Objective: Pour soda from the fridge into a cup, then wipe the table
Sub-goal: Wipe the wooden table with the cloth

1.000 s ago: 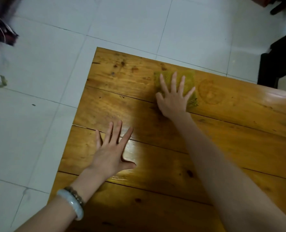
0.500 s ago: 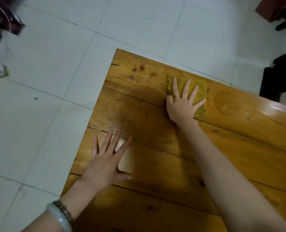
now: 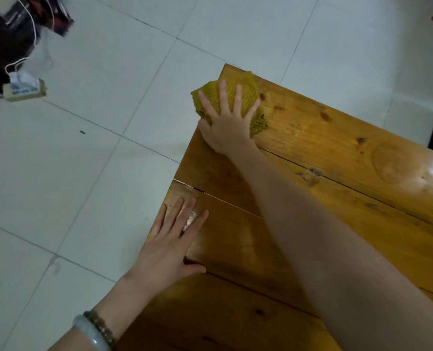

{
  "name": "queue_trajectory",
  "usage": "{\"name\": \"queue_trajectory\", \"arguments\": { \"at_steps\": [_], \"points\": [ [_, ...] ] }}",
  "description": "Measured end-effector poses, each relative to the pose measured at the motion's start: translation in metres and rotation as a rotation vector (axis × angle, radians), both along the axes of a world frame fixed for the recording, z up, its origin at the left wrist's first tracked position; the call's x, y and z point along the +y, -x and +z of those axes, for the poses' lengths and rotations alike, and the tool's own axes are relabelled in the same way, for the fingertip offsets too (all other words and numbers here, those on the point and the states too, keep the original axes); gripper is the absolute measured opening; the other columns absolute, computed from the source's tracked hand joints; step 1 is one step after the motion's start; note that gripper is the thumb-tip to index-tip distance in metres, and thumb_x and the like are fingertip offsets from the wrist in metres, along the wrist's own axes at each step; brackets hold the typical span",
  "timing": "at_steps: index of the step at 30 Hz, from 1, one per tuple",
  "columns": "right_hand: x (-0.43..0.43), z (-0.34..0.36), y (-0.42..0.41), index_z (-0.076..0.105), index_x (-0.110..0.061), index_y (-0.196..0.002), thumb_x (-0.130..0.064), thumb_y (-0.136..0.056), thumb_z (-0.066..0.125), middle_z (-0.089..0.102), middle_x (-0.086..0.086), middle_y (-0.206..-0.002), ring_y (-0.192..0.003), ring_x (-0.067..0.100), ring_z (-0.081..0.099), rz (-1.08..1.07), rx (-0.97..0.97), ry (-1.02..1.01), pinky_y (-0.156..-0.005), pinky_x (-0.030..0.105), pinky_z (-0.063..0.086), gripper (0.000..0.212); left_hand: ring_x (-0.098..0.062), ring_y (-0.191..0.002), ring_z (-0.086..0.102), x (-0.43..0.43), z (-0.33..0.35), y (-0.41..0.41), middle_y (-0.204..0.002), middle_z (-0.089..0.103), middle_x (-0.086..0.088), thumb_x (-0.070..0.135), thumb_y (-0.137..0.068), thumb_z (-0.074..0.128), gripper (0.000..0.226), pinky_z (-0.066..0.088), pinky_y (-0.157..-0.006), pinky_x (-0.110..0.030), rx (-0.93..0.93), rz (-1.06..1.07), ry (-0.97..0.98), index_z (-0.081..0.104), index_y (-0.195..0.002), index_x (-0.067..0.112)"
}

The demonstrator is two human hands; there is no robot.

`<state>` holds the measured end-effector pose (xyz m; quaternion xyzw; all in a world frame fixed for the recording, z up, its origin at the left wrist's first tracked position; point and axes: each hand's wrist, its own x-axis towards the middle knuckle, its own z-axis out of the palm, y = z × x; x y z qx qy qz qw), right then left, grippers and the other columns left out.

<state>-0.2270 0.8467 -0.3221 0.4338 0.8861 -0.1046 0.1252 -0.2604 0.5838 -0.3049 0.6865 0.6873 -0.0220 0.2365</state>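
The yellow cloth (image 3: 247, 86), of honeycomb weave, lies crumpled under the spread fingers of the right hand (image 3: 226, 127). It partly overhangs the corner of the glossy wooden table (image 3: 362, 148), beyond the left hand (image 3: 167, 252).

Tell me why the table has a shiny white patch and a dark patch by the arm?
Head view: the white patch at the right edge of the glossy brown wooden table is light glare; the dark patch beside the bare forearm is its shadow; the top-left corner is blurred.
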Motion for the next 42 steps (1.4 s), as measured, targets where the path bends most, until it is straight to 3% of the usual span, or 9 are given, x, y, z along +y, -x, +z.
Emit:
{"name": "queue_trajectory", "arguments": {
  "at_steps": [5,9,16,21,24,28,35,42],
  "points": [
    [-0.062,0.001,-0.041,0.003,-0.038,-0.149,-0.055,-0.084,0.0,-0.002,0.003,-0.159,-0.144,0.035,-0.006,0.218,0.014,-0.009,-0.108,0.067,-0.005,0.067,-0.03,-0.144,0.01,-0.01,0.005,-0.007,-0.155,0.02,-0.013,0.072,-0.065,0.058,0.107,0.008,-0.113,-0.048,0.011,0.006,-0.013,0.023,-0.149,0.017],
    [-0.091,-0.001,-0.106,0.013,-0.038,-0.148,-0.053,-0.088,0.013,0.013,0.002,-0.158,-0.145,0.034,0.008,0.281,0.015,-0.026,-0.11,0.065,0.003,0.063,-0.028,-0.144,0.008,-0.019,0.007,-0.014,-0.154,0.022,-0.013,0.066,-0.064,0.067,0.107,0.001,-0.115,-0.044,-0.003,0.017,0.0,0.027,-0.148,0.016],
    [-0.094,0.005,-0.232,0.0,-0.038,-0.148,-0.051,-0.087,0.017,-0.001,0.002,-0.159,-0.144,0.029,-0.009,-0.009,-0.035,-0.007,-0.113,0.058,-0.006,0.065,-0.028,-0.145,0.002,-0.033,0.007,-0.027,-0.156,0.014,-0.014,0.064,-0.072,0.061,0.101,0.009,-0.115,-0.053,-0.027,0.017,0.038,0.017,-0.15,0.019],
    [-0.121,0.004,-0.276,-0.009,-0.039,-0.145,-0.056,-0.084,0.011,-0.017,-0.002,-0.154,-0.144,0.031,-0.014,-0.29,-0.045,0.024,-0.112,0.056,-0.01,0.067,-0.031,-0.145,0.006,-0.039,0.009,-0.034,-0.156,0.014,-0.015,0.065,-0.072,0.057,0.1,0.013,-0.114,-0.055,-0.021,-0.006,0.066,0.016,-0.15,0.018],
    [-0.139,0.005,-0.261,-0.017,-0.04,-0.142,-0.057,-0.082,0.006,-0.025,0.001,-0.153,-0.142,0.033,-0.02,-0.44,-0.062,0.066,-0.11,0.057,-0.013,0.067,-0.03,-0.145,0.005,-0.046,0.007,-0.035,-0.156,0.015,-0.015,0.062,-0.073,0.062,0.099,0.013,-0.114,-0.055,-0.041,-0.012,0.059,0.018,-0.15,0.017],
    [-0.16,0.003,-0.219,-0.018,-0.036,-0.145,-0.052,-0.092,0.018,-0.023,0.009,-0.155,-0.14,0.038,-0.023,-0.476,-0.058,0.085,-0.108,0.064,-0.012,0.065,-0.03,-0.145,0.005,-0.059,0.007,-0.034,-0.156,0.014,-0.015,0.064,-0.075,0.055,0.095,0.008,-0.114,-0.052,-0.028,-0.029,0.068,0.02,-0.15,0.016],
    [-0.17,0.002,-0.124,-0.011,-0.033,-0.148,-0.053,-0.09,0.008,-0.018,0.009,-0.156,-0.141,0.039,-0.018,-0.279,-0.013,0.056,-0.104,0.068,-0.014,0.064,-0.03,-0.144,0.008,-0.077,0.008,-0.03,-0.155,0.019,-0.015,0.066,-0.075,0.05,0.094,0.006,-0.114,-0.049,-0.017,-0.048,0.076,0.024,-0.149,0.014],
    [-0.192,0.004,-0.054,-0.007,-0.036,-0.148,-0.058,-0.093,0.019,-0.014,0.01,-0.158,-0.142,0.039,-0.014,0.032,0.014,0.056,-0.105,0.068,-0.012,0.064,-0.032,-0.143,0.014,-0.102,0.009,-0.023,-0.154,0.023,-0.017,0.067,-0.081,0.035,0.087,0.01,-0.113,-0.051,0.018,-0.038,0.063,0.024,-0.148,0.013]
  ]
}}
